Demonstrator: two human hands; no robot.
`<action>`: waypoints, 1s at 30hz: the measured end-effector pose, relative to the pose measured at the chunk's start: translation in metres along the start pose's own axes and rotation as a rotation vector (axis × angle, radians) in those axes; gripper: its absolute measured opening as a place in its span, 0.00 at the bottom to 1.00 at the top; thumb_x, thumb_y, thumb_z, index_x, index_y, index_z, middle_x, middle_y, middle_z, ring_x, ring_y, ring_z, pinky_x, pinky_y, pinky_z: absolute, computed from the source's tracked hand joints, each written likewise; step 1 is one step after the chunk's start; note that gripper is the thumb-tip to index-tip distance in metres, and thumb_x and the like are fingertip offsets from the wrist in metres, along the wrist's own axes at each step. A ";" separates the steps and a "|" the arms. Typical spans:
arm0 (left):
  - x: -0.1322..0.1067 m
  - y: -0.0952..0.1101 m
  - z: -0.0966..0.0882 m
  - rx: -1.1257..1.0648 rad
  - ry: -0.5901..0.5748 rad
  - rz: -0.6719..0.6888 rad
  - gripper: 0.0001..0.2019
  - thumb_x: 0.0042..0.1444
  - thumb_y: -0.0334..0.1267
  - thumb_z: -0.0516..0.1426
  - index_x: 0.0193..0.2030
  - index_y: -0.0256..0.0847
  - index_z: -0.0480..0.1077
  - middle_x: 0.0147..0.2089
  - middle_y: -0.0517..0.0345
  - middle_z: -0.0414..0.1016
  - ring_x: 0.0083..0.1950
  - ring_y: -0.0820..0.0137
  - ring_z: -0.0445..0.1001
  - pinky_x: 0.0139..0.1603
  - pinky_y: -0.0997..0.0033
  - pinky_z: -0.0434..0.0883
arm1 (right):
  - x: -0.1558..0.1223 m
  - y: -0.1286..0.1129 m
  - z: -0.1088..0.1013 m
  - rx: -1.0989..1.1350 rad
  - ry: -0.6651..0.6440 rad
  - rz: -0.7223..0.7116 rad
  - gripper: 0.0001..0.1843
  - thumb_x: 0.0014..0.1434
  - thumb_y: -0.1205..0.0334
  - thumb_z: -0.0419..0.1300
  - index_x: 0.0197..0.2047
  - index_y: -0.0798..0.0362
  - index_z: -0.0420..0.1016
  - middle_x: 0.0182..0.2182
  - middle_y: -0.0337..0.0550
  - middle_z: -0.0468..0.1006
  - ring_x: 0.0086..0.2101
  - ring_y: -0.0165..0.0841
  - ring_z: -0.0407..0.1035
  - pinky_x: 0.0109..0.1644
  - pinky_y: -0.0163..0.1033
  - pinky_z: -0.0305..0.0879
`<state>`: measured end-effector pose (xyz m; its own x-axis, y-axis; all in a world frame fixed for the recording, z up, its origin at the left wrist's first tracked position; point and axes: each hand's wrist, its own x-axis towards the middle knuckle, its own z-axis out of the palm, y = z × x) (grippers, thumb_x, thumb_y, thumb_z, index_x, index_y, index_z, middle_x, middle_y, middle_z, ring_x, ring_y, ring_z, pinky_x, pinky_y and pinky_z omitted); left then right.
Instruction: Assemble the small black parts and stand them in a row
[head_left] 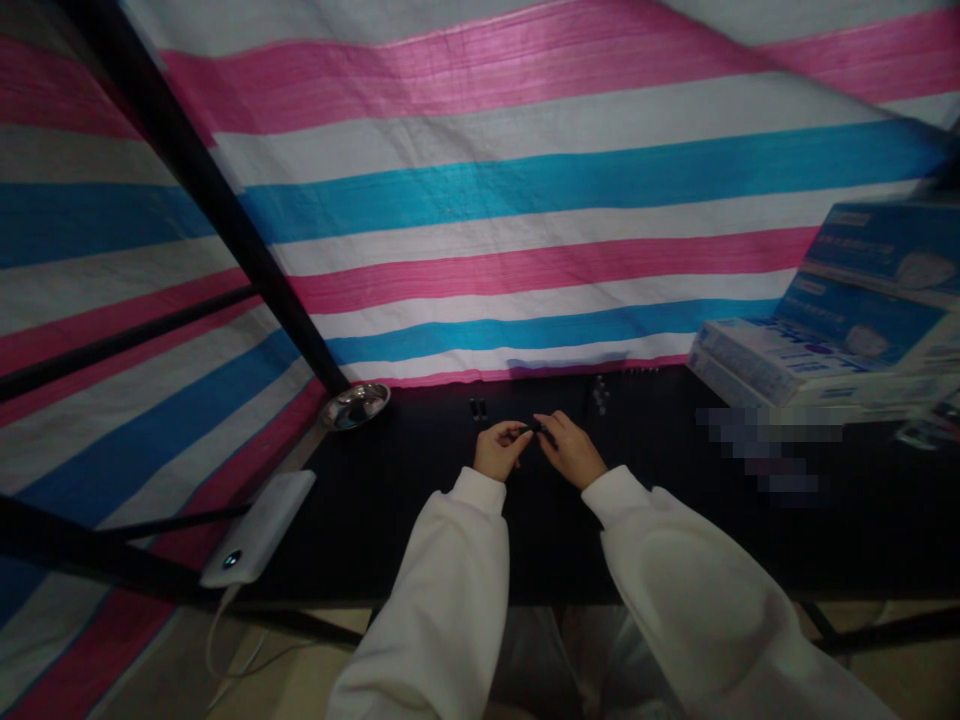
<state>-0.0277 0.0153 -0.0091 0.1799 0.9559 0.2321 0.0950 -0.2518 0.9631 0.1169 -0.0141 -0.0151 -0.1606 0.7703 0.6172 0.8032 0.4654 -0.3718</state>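
Observation:
Both hands meet over the middle of the black table [390,520], their fingertips close together. My left hand [498,452] is closed in a pinch on one end of a small, dark, slim piece [534,427]. The other end sits between the fingers of my right hand [571,450], also pinched. The piece is too small and dim for me to tell its kind. Just beyond my left hand lie a few small dark cylinders [478,409] with light ends. Farther back, past my right hand, is a cluster of small shiny pieces [600,395].
A shiny metal dish [356,406] stands at the back left. A white power bank [259,528] with a cable lies at the left edge. Blue and white boxes [795,365] are stacked at the right. A row of tiny pieces [642,371] lies along the back; striped sheeting [480,200] hangs behind.

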 end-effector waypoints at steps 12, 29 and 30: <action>0.000 0.000 0.001 0.035 -0.018 -0.017 0.17 0.39 0.43 0.60 0.34 0.32 0.70 0.17 0.63 0.64 0.12 0.80 0.60 0.11 0.80 0.54 | 0.000 -0.001 0.000 0.012 -0.014 0.008 0.19 0.56 0.66 0.48 0.51 0.55 0.61 0.38 0.49 0.67 0.37 0.34 0.65 0.42 0.39 0.64; 0.003 0.009 -0.013 -0.247 0.468 -0.048 0.18 0.45 0.52 0.53 0.30 0.36 0.62 0.20 0.65 0.64 0.10 0.84 0.55 0.09 0.82 0.49 | 0.039 0.012 0.035 0.346 0.020 0.278 0.12 0.49 0.57 0.57 0.33 0.56 0.72 0.27 0.42 0.70 0.26 0.28 0.64 0.30 0.34 0.62; 0.005 0.008 -0.016 -0.294 0.520 -0.072 0.18 0.46 0.53 0.52 0.30 0.36 0.61 0.20 0.66 0.63 0.10 0.84 0.55 0.09 0.82 0.47 | 0.044 0.014 0.041 0.356 -0.001 0.317 0.12 0.48 0.57 0.57 0.33 0.57 0.71 0.26 0.41 0.71 0.26 0.28 0.64 0.30 0.34 0.61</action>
<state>-0.0422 0.0201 0.0020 -0.3265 0.9362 0.1299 -0.1988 -0.2024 0.9589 0.0978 0.0442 -0.0213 0.0596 0.8989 0.4340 0.5661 0.3277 -0.7564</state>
